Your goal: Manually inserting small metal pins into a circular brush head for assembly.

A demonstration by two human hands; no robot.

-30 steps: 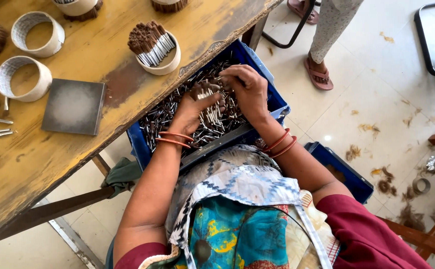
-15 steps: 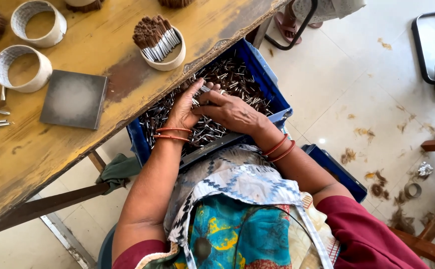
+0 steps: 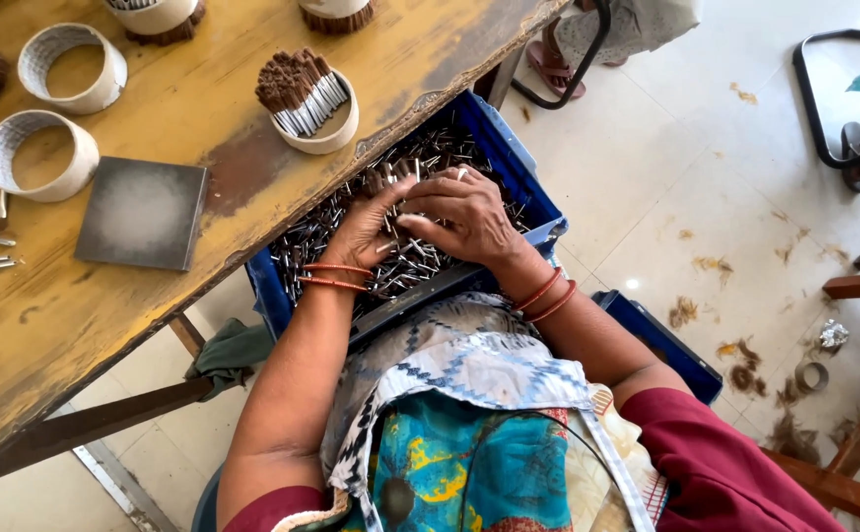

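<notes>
I have both hands down in the blue crate [image 3: 533, 187] on my lap, tucked under the edge of the yellow table [image 3: 203, 128]. My left hand [image 3: 366, 232] curls around a small bunch of thin metal sticks [image 3: 395, 182], its grip partly closed on them; my right hand [image 3: 459, 217] lies over the heap, fingers bent, pressing sticks toward the left. To do this well, I judge the ends should be squared before lifting. The sticks are slim, silvery-dark, jumbled, filling the crate.
</notes>
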